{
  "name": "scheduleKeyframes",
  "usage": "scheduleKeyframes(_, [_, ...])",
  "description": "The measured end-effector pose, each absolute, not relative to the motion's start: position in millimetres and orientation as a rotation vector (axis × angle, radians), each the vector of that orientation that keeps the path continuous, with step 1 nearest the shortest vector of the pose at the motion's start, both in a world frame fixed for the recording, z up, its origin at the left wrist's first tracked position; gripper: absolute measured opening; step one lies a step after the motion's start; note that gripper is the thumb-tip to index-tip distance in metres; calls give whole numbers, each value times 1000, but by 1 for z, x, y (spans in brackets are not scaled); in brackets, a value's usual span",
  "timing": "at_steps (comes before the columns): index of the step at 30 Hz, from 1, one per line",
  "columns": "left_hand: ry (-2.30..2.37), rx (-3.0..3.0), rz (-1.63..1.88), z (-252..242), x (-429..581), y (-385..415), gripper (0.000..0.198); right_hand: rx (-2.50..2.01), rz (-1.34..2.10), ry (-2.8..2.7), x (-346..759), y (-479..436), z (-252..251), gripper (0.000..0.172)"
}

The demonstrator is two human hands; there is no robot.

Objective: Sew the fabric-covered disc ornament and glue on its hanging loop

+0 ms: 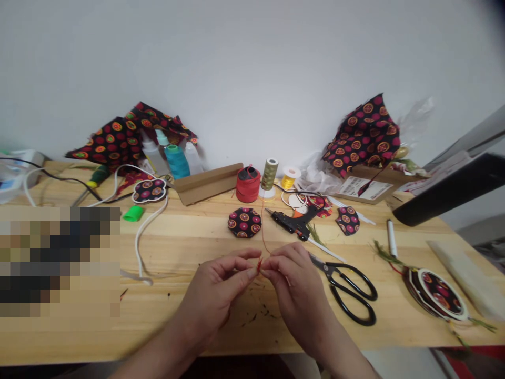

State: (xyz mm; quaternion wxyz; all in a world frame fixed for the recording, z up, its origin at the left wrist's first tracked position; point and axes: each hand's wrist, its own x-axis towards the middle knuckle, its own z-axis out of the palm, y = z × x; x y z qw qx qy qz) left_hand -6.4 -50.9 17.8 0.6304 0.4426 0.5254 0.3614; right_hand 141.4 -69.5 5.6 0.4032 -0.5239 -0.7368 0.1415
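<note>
Red scrap (259,264) sits pinched in the fingertips of the left hand (219,288); the right hand (295,276), also pinched closed, has thread (263,226) (scissors (329,270) lie alongside).

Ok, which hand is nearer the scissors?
Right. The right hand is just left of the scissors, by their blade end; the left hand is farther left, on the other side of the right hand.

White marker (391,238), teal thread cone (178,163)

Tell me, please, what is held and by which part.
Left grip holds a small red piece, apparently by its lower end; right grip: cannot tell.
</note>
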Motion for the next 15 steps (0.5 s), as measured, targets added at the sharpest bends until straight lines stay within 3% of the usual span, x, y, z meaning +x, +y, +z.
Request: scheduleKeyframes(15, [1179, 1045, 879, 14, -4, -50, 10, -1348, 442, -1769, 141, -68, 0, 13])
